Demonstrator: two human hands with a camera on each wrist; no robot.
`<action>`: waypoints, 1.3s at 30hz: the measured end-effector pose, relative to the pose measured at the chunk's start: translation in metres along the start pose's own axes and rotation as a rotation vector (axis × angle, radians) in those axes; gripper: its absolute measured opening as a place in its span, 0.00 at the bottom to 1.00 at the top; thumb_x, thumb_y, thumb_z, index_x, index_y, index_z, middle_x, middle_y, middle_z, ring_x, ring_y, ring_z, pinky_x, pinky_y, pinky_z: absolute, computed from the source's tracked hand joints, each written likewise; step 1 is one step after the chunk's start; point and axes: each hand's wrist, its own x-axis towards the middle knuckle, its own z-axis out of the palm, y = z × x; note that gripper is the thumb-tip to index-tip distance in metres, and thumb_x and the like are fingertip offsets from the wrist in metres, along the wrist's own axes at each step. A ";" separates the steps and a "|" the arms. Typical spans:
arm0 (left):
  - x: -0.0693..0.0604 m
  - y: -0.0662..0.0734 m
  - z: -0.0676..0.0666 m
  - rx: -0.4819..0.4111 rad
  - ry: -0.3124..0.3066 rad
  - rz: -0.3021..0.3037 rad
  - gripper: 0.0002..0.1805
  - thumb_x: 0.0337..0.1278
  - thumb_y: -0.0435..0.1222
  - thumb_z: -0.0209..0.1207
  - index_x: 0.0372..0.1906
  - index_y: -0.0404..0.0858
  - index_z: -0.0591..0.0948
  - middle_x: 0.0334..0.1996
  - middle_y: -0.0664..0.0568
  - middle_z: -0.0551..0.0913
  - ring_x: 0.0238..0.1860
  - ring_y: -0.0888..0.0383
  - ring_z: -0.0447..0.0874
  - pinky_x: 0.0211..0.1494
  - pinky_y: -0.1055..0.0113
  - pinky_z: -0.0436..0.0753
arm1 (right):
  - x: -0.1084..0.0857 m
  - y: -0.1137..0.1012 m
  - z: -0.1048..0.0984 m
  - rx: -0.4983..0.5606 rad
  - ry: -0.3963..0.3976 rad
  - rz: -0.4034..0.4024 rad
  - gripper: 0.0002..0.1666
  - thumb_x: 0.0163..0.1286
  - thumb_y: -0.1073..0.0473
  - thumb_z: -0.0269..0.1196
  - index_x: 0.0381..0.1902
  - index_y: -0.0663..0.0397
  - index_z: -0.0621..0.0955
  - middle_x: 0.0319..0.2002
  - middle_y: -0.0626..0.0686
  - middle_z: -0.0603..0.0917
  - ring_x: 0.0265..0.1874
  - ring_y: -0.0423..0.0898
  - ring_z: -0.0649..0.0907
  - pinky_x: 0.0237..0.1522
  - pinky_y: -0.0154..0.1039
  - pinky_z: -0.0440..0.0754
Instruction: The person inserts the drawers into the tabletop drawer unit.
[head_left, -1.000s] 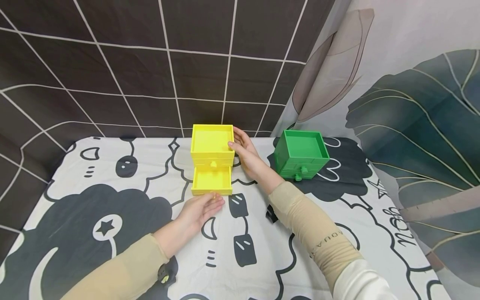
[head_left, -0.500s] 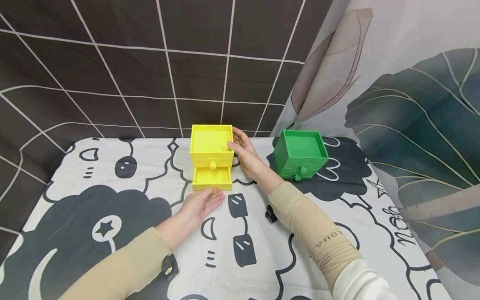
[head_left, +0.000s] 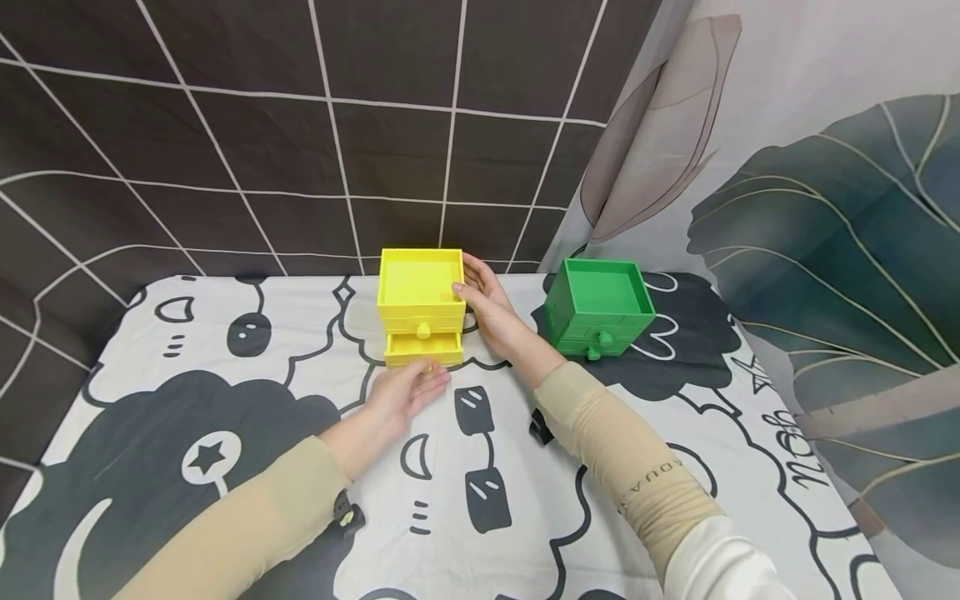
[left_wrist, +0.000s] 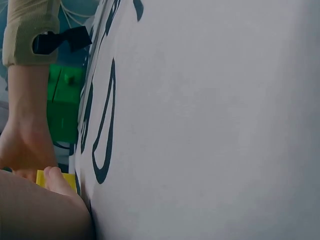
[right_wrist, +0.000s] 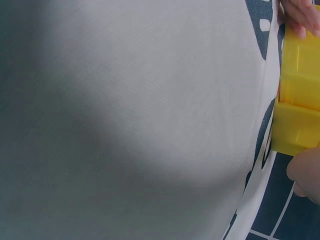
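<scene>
A small yellow drawer box (head_left: 422, 287) with a tray-like top stands at the table's far edge. Its upper drawer is in, and its lower drawer (head_left: 423, 348) sticks out a little. My right hand (head_left: 495, 312) grips the box's right side, thumb over the top rim, fingers along the side. At the front of the lower drawer, my left hand (head_left: 397, 396) pinches the knob between thumb and forefinger; the knob is mostly covered. In the right wrist view, left fingers (right_wrist: 302, 20) reach over the yellow drawer. The left wrist view shows my left thumb (left_wrist: 57, 181) against yellow plastic.
A matching green drawer box (head_left: 600, 308) stands to the right, beyond my right forearm, both drawers in. A patterned black-and-white cloth (head_left: 540, 517) covers the table. A dark gridded curtain (head_left: 300, 142) hangs directly behind, and a leaf-print curtain (head_left: 840, 250) hangs at the right.
The lower yellow drawer has slid inward toward the box, with my left hand moving forward along with it. My right hand stays on the box's side. The green box has not moved.
</scene>
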 end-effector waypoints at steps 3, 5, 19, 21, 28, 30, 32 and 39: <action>0.002 0.003 0.002 0.007 -0.005 -0.004 0.10 0.81 0.32 0.51 0.54 0.30 0.78 0.48 0.43 0.88 0.47 0.58 0.92 0.65 0.65 0.88 | 0.001 0.000 0.000 0.000 0.001 -0.001 0.41 0.78 0.67 0.56 0.84 0.58 0.56 0.82 0.62 0.61 0.82 0.58 0.62 0.88 0.52 0.58; 0.003 0.005 0.003 0.006 -0.010 -0.007 0.11 0.82 0.33 0.50 0.56 0.30 0.77 0.56 0.37 0.86 0.55 0.52 0.91 0.67 0.64 0.87 | 0.001 0.001 0.000 0.000 0.000 0.000 0.41 0.78 0.67 0.56 0.84 0.58 0.56 0.82 0.62 0.61 0.82 0.58 0.62 0.88 0.53 0.58; 0.015 0.015 0.009 -0.036 -0.009 -0.021 0.21 0.83 0.33 0.47 0.72 0.29 0.68 0.75 0.31 0.72 0.77 0.42 0.74 0.73 0.62 0.83 | 0.000 0.000 0.001 0.006 0.008 0.000 0.41 0.78 0.67 0.56 0.84 0.59 0.56 0.82 0.62 0.60 0.83 0.58 0.61 0.89 0.53 0.57; 0.017 0.016 0.009 -0.045 -0.005 -0.022 0.18 0.83 0.33 0.47 0.68 0.30 0.70 0.75 0.32 0.72 0.77 0.42 0.74 0.73 0.62 0.83 | 0.000 0.000 0.001 0.004 0.009 0.001 0.41 0.78 0.67 0.56 0.84 0.59 0.56 0.82 0.62 0.60 0.82 0.58 0.61 0.89 0.53 0.57; 0.023 0.018 0.008 -0.079 -0.009 -0.032 0.10 0.84 0.34 0.47 0.57 0.33 0.73 0.75 0.32 0.71 0.77 0.42 0.74 0.76 0.61 0.81 | -0.001 -0.001 0.002 -0.008 0.004 -0.001 0.41 0.77 0.66 0.56 0.84 0.59 0.56 0.82 0.62 0.60 0.82 0.58 0.61 0.89 0.53 0.57; 0.023 0.019 0.008 -0.082 -0.010 -0.035 0.10 0.84 0.34 0.47 0.56 0.33 0.73 0.75 0.32 0.70 0.77 0.42 0.73 0.76 0.61 0.81 | -0.001 -0.001 0.002 -0.009 0.004 -0.002 0.41 0.77 0.66 0.56 0.84 0.59 0.56 0.82 0.62 0.60 0.83 0.58 0.61 0.89 0.53 0.57; 0.023 0.019 0.008 -0.083 -0.010 -0.038 0.10 0.84 0.34 0.47 0.57 0.33 0.73 0.75 0.32 0.70 0.77 0.42 0.73 0.77 0.61 0.80 | -0.001 -0.001 0.001 -0.009 0.005 -0.001 0.41 0.77 0.66 0.56 0.84 0.59 0.56 0.82 0.62 0.60 0.83 0.58 0.61 0.89 0.53 0.57; 0.022 0.019 0.007 -0.071 -0.022 -0.039 0.19 0.85 0.35 0.46 0.68 0.29 0.70 0.76 0.31 0.70 0.78 0.42 0.73 0.77 0.60 0.80 | -0.001 0.000 0.001 -0.012 0.004 0.003 0.41 0.78 0.65 0.56 0.84 0.58 0.56 0.83 0.61 0.60 0.83 0.57 0.61 0.89 0.53 0.57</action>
